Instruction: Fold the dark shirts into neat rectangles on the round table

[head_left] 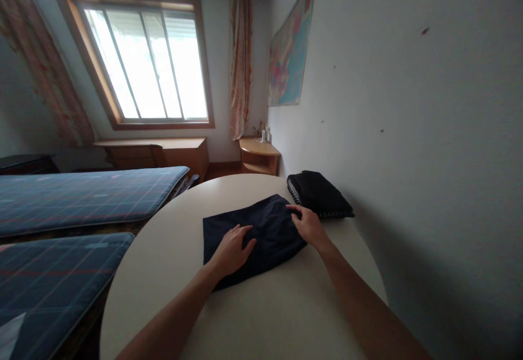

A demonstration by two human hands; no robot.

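A dark navy piece of folded cloth (265, 240), possibly a garment, lies flat on the round cream table (163, 273). Its left edge is straight, and it narrows toward the right, with small creases there. My left hand (233, 248) rests on the left part of the cloth, fingers stretched out and thumb apart. At the cloth's right end is my right hand (306, 224), its fingers loosely spread and touching the upper right edge. Neither hand grips anything that I can see.
Behind my right hand, a folded black cloth stack (321, 194) with a white-stitched edge sits against the wall. Blue plaid mattresses (81, 196) lie left of the table. A corner shelf (259, 148) and a desk (183, 145) stand beyond, near the window.
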